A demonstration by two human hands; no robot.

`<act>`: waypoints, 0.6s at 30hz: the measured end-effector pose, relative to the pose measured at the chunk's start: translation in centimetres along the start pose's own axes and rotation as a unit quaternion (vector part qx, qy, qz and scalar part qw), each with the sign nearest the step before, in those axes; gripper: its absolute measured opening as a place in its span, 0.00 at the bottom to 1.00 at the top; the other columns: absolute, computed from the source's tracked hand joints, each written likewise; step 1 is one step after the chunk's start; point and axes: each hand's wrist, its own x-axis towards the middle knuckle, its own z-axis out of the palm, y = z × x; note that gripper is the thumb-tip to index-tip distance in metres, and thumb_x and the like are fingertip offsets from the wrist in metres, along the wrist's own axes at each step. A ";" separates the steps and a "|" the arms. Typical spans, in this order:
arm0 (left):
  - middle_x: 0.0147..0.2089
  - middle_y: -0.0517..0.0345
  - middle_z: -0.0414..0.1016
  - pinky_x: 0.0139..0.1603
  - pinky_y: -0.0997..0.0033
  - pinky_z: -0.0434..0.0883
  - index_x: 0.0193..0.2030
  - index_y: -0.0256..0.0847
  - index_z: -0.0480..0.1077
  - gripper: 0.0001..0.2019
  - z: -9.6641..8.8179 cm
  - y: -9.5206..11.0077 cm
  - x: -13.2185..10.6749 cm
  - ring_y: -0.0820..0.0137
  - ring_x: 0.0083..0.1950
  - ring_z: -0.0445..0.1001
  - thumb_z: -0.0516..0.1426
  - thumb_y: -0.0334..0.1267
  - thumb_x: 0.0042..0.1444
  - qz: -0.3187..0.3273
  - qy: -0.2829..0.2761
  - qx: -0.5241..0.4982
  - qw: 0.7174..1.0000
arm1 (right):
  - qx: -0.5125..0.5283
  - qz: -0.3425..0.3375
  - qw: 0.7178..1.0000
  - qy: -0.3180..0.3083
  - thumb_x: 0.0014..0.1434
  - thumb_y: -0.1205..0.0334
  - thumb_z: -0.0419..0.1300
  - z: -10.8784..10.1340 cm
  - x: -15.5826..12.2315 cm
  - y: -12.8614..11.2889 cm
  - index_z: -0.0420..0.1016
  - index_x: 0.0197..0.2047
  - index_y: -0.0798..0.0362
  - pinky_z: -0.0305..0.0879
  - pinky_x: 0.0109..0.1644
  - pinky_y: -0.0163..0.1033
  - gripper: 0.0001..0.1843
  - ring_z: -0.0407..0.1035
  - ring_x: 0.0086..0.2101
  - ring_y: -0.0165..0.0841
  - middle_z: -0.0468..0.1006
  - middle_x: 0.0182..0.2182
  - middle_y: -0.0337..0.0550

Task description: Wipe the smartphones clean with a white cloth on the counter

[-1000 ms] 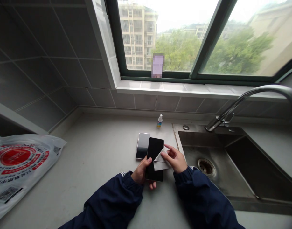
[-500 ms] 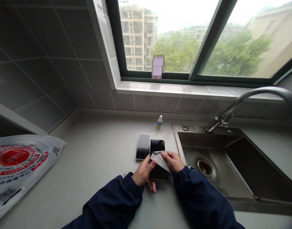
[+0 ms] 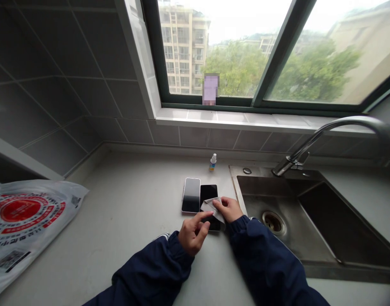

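Observation:
A grey cleaning cloth (image 3: 210, 204) is pinched in my right hand (image 3: 230, 209), draped over a black-screened smartphone (image 3: 208, 190). That phone lies face up on the counter, its middle covered by the cloth. My left hand (image 3: 191, 236) is just below and left of it, with index finger and thumb apart and the other fingers curled. Its index fingertip is at the cloth's lower edge; whether it touches is hard to tell. A second smartphone (image 3: 191, 195) with a pale frame lies alongside on the left. Behind them stands a small white-capped spray bottle (image 3: 213, 162).
On the right is a steel sink (image 3: 297, 242) with a chrome faucet (image 3: 297, 146) arching over it. A printed plastic bag (image 3: 26, 216) lies at the far left of the pale counter (image 3: 118, 238). A window (image 3: 239, 55) sits above the tiled back wall.
My left hand has let go of the dark phone and moved slightly down. The phone now rests farther back, close beside the pale-framed one. The cloth has shifted slightly up with my right hand.

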 end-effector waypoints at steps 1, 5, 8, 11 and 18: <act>0.16 0.68 0.55 0.21 0.74 0.51 0.54 0.35 0.72 0.20 0.2 -0.1 -0.1 0.78 0.17 0.51 0.50 0.46 0.64 0.005 -0.006 0.006 1.000 | -0.022 -0.002 1.000 0.013 0.54 0.39 0.58 -0.1 -0.1 -0.1 0.78 0.29 0.56 0.60 0.29 0.34 0.25 0.67 0.25 0.32 0.76 0.22 0.41; 0.17 0.66 0.56 0.22 0.72 0.50 0.46 0.37 0.77 0.18 0.6 -0.3 -0.3 0.77 0.18 0.53 0.51 0.45 0.64 0.007 -0.030 0.026 0.999 | -0.105 -0.013 0.992 0.062 0.53 0.40 0.59 -0.2 -0.3 -0.5 0.75 0.25 0.52 0.59 0.30 0.35 0.22 0.65 0.24 0.32 0.73 0.20 0.41; 0.17 0.65 0.56 0.22 0.72 0.51 0.44 0.37 0.77 0.18 0.6 -0.4 -0.2 0.76 0.18 0.53 0.50 0.45 0.64 0.008 -0.029 0.027 0.999 | -0.146 -0.031 0.986 0.078 0.55 0.41 0.57 -0.4 -0.5 -0.7 0.74 0.26 0.52 0.59 0.31 0.37 0.22 0.66 0.23 0.33 0.73 0.20 0.41; 0.17 0.65 0.57 0.22 0.72 0.51 0.43 0.37 0.77 0.18 0.6 -0.4 -0.2 0.77 0.18 0.53 0.50 0.45 0.64 0.008 -0.032 0.028 0.999 | -0.165 -0.063 0.981 0.075 0.59 0.43 0.54 -1.5 -0.6 -1.3 0.76 0.32 0.51 0.61 0.32 0.37 0.20 0.68 0.24 0.33 0.76 0.21 0.41; 0.19 0.62 0.60 0.24 0.72 0.54 0.42 0.36 0.77 0.16 1.2 0.3 -0.7 0.76 0.19 0.56 0.51 0.42 0.63 0.039 -0.124 0.043 0.991 | -0.193 -0.174 0.961 0.097 0.61 0.45 0.55 -9.5 3.4 -7.8 0.77 0.30 0.51 0.61 0.32 0.35 0.20 0.66 0.22 0.30 0.75 0.21 0.39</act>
